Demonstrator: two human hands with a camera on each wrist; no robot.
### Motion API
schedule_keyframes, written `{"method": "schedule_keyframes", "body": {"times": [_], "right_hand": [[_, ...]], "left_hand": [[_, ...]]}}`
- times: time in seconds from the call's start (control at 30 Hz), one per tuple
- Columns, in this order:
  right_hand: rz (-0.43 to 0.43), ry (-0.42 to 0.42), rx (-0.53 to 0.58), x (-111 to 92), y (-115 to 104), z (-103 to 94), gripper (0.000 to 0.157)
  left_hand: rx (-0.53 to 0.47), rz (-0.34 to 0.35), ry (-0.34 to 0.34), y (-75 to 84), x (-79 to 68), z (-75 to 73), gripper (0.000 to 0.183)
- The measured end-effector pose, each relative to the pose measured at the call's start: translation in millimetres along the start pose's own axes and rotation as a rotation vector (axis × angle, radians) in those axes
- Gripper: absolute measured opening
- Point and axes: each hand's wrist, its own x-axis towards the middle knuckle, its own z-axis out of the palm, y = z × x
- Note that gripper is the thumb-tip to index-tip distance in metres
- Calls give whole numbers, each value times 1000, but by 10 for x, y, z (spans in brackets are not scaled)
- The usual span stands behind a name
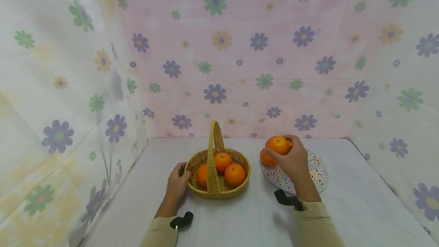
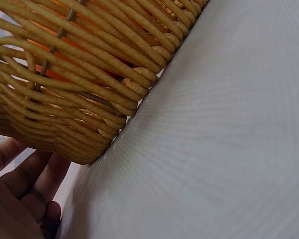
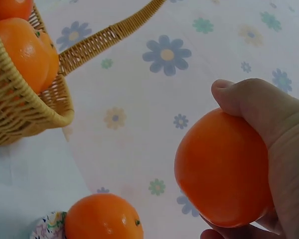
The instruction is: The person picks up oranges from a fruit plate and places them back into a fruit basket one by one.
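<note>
My right hand (image 1: pixel 291 159) holds an orange (image 1: pixel 277 145) between thumb and fingers, raised over the left side of a round, multicoloured patterned plate (image 1: pixel 319 174). Another orange (image 1: pixel 266 158) sits at that plate's left edge, partly covered by the held one in the head view. My left hand (image 1: pixel 178 182) grips the left side of a yellow woven basket (image 1: pixel 219 195), its thumb at the rim and its fingers against the outer wall (image 2: pixel 89 109). Inside the basket are three oranges (image 1: pixel 234 174), one partly hidden behind the tall arched handle (image 1: pixel 212 155).
A white cloth (image 1: pixel 253 220) covers the table under the basket and plate. Flower-printed fabric (image 1: pixel 240 48) hangs behind the table and along both sides. Each wrist wears a black camera mount (image 1: pixel 181 220). The basket's handle rises well above its rim.
</note>
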Motion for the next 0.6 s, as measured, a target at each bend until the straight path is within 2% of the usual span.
{"method": "schedule_keyframes", "body": {"times": [0.2,0.43,0.6], "right_hand": [[-46,20,-10,-13,-19,75,94],[-43,-26,-16,-57,-111,103,93],[-83,-45,-7,-87,-172,158,89]], "left_hand": [[-9,-9,-6,-15,17,6,45],[-6,-5,-1,-34,22,10,44],[-2,-2,4,-25,10,6,44]]}}
